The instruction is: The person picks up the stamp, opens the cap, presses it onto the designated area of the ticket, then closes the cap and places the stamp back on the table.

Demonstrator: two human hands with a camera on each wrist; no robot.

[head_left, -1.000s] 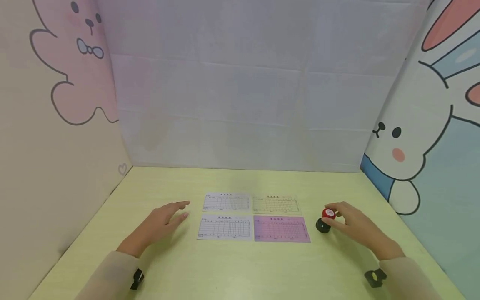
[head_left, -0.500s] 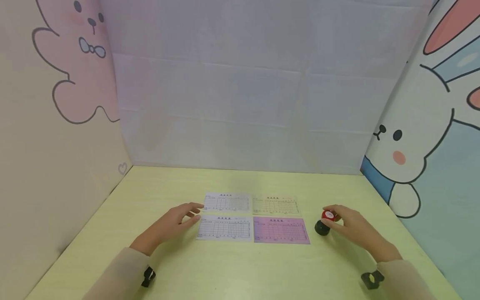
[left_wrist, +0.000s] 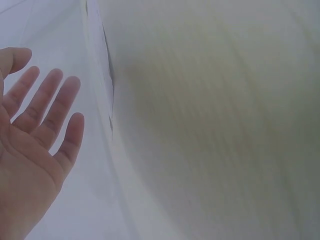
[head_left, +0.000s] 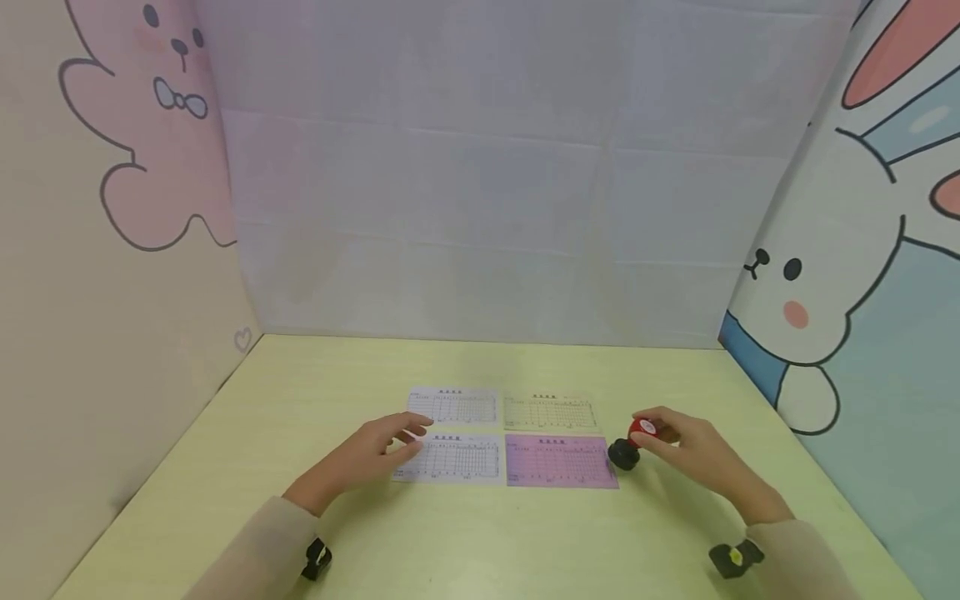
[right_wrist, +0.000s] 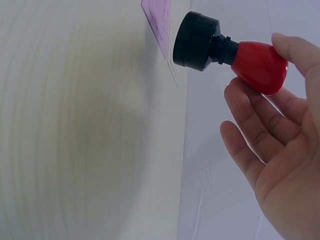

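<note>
A self-inking-looking stamp with a red knob and round black base (head_left: 624,454) is pinched between the thumb and fingers of my right hand (head_left: 693,446). In the right wrist view the stamp's red knob (right_wrist: 260,67) sits at the fingertips, its base off the table and tilted. A pink form (head_left: 561,461) lies just left of the stamp. My left hand (head_left: 360,458), palm inward and fingers spread in the left wrist view, hovers by the left edges of two white forms, the near one (head_left: 457,462) and the far one (head_left: 465,407). Whether it touches them is unclear.
A pale yellow form (head_left: 551,413) lies behind the pink one, completing a two-by-two layout on the light yellow table (head_left: 480,542). A white sheet (head_left: 480,208) rises at the back. Cartoon-printed walls (head_left: 135,333) stand on both sides.
My left hand has moved right, from beside the forms to their left edges. My right hand has carried the stamp left toward the pink form, tilting it more. The forms have stayed put.
</note>
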